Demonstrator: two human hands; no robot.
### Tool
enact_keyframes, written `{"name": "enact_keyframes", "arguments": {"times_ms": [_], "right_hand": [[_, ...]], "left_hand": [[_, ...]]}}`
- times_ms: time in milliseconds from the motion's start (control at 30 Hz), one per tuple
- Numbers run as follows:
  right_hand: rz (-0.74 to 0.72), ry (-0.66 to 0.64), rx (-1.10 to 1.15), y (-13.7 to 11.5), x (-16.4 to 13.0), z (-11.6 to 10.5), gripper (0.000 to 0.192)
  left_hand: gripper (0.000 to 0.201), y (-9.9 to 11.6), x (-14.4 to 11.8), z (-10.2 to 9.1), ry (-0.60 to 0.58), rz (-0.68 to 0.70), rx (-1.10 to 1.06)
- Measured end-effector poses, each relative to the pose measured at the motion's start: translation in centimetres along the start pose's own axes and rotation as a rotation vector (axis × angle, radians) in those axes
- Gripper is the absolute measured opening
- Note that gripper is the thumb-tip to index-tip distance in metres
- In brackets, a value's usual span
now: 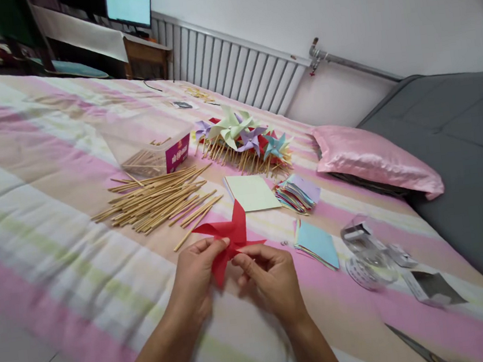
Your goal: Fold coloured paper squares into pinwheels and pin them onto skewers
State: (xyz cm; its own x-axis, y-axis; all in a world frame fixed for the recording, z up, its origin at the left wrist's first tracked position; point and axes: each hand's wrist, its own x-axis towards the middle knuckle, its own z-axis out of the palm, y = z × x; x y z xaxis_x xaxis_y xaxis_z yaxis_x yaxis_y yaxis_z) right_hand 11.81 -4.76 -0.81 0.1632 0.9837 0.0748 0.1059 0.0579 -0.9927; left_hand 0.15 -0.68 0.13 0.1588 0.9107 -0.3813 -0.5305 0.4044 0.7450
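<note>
Your bed (pixel 41 186) carries a striped pink, green and beige sheet. Lying on it: loose wooden sticks (pixel 156 201), a clear tub (pixel 150 148) behind them, finished pinwheels (pixel 243 143) farther off, a pale green sheet (pixel 251 192), stacked coloured paper (pixel 297 193), blue squares (pixel 318 243), and a pink pillow (pixel 374 160) far right.

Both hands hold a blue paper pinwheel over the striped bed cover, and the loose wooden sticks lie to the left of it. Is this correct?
Not quite: the paper pinwheel is red, not blue, as the head view shows. The rest holds: the left hand and right hand both hold it over the striped bed cover, and the loose wooden sticks lie to its left.
</note>
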Motion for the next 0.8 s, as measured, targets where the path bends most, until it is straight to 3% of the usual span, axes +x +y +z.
{"name": "enact_keyframes", "arguments": {"times_ms": [800], "right_hand": [[0.151, 0.206, 0.025, -0.09, 0.08, 0.34, 0.023]], "left_hand": [[0.017, -0.47, -0.76, 0.88, -0.012, 0.082, 0.095]]}}
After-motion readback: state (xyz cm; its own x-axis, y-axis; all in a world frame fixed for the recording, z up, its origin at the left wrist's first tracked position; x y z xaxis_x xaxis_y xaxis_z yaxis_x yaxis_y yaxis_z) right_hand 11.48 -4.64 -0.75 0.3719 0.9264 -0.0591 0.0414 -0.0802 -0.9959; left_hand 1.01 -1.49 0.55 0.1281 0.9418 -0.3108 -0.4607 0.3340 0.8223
